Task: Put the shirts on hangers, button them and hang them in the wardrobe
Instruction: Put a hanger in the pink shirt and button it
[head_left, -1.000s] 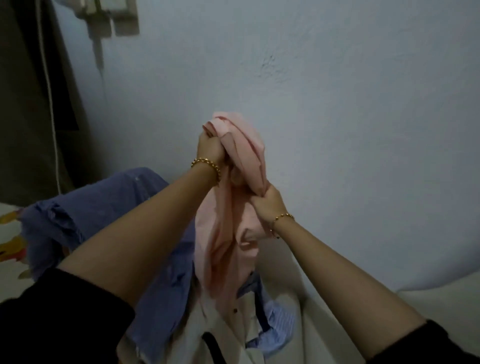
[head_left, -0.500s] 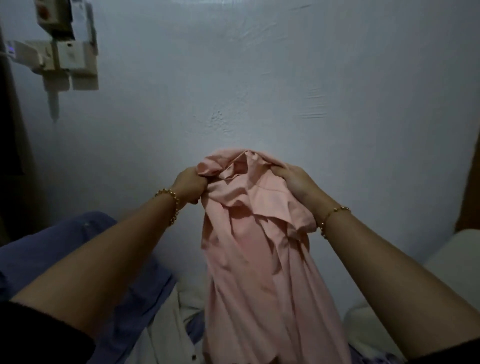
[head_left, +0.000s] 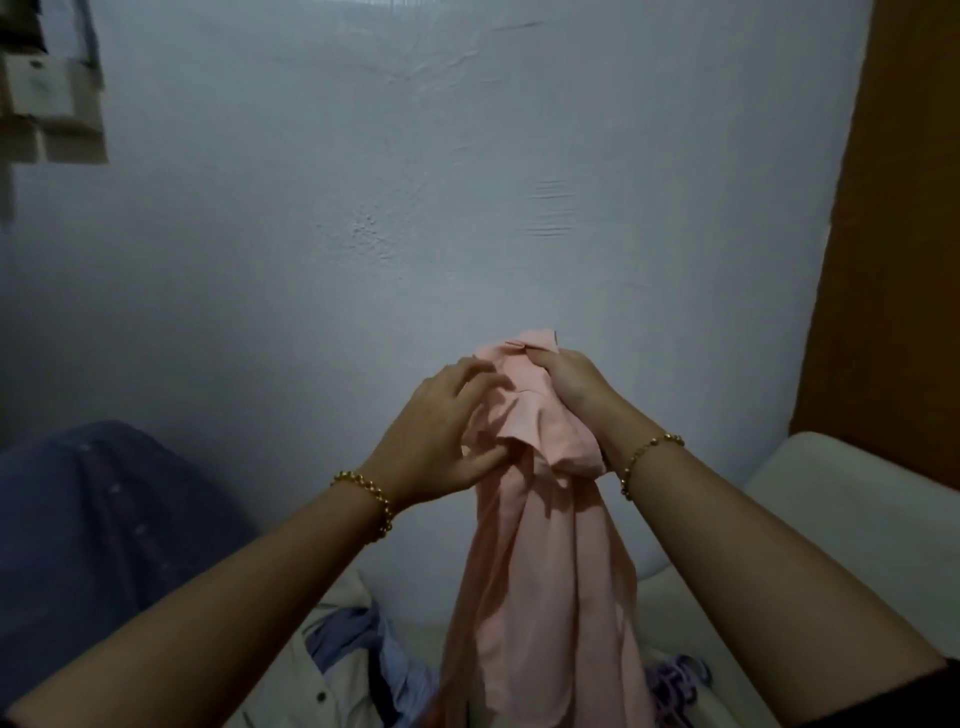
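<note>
— Pink shirt (head_left: 524, 597): where is it?
— Held before the wall (head_left: 467, 182); right hand (head_left: 571, 387) clamped on its bunched top, left hand (head_left: 431, 441) spread on it.
— Progress?
— Early, I judge: not yet on a hanger; more shirts (head_left: 343, 675) heaped below the wall.

The wall (head_left: 467, 208) blocks ahead; shirt pile (head_left: 348, 675) lies below.
</note>
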